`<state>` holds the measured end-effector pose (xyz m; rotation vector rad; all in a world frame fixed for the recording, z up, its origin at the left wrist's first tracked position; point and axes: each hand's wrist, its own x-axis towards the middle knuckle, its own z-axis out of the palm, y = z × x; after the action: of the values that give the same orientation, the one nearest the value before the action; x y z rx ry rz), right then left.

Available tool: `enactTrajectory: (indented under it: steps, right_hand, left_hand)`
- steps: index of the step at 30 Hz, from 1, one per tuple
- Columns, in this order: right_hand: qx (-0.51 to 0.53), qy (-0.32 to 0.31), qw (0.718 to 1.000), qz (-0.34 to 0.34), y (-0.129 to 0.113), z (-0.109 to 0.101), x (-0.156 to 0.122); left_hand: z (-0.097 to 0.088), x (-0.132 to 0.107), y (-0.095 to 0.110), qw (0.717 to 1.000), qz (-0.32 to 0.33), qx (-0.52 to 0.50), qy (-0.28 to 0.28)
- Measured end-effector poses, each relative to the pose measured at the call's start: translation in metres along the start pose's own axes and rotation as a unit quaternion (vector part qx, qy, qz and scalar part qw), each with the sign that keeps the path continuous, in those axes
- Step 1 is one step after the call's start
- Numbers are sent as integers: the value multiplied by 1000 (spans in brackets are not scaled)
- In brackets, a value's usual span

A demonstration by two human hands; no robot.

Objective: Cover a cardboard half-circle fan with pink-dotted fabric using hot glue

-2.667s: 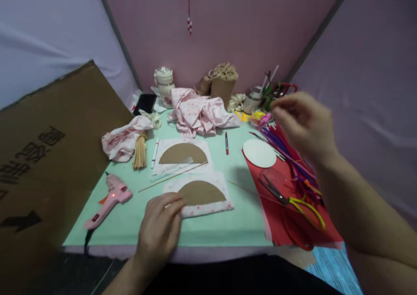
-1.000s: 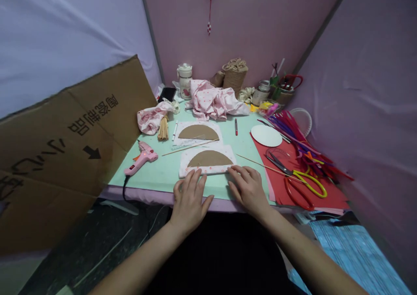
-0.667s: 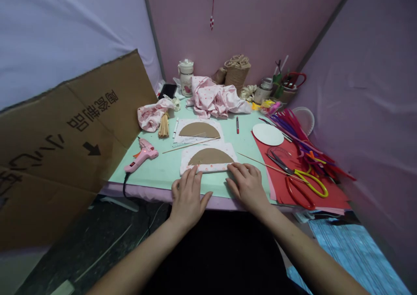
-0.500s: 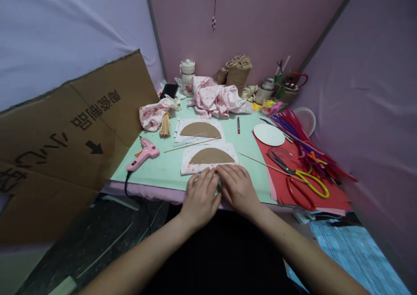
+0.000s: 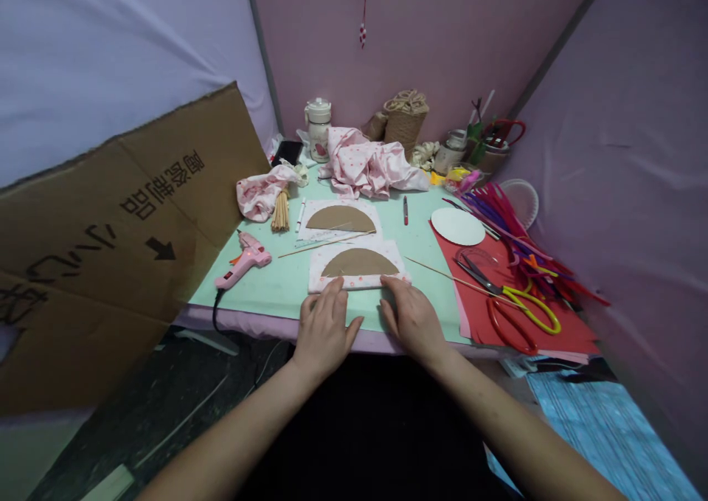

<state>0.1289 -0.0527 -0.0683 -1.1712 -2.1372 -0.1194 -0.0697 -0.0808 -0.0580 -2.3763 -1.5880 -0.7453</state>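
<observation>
The left hand point(image 5: 325, 330) and the right hand point(image 5: 414, 316) are resting wide, touching the folded near strip of the dotted fabric point(image 5: 362, 282), which is lying near the worktop's point(image 5: 265, 296) front edge with a brown half-circle point(image 5: 359, 263) on it. At left, a cardboard panel point(image 5: 99, 324) is showing slanting print point(image 5: 162, 184) reading 陶瓷制品 and 小心, further characters being unclear, and a dark arrow point(image 5: 160, 249).

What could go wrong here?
The cloth fold that the left hand and right hand touch might spring up if released. The pink glue gun could get dragged if someone snags its cord, which hangs over the table edge. The scissors' pointed blades might prick someone.
</observation>
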Motion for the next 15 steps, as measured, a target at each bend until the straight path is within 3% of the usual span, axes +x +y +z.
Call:
enactTrajectory:
  steps: [9, 15]
  right_hand:
    - [24, 15, 1000, 14, 0, -9, 4]
    - [27, -17, 997, -68, -9, -3, 9]
  left_hand:
    - [-7, 2, 3, 1000, -2, -17, 4]
    - [3, 8, 17, 998, 59, -38, 4]
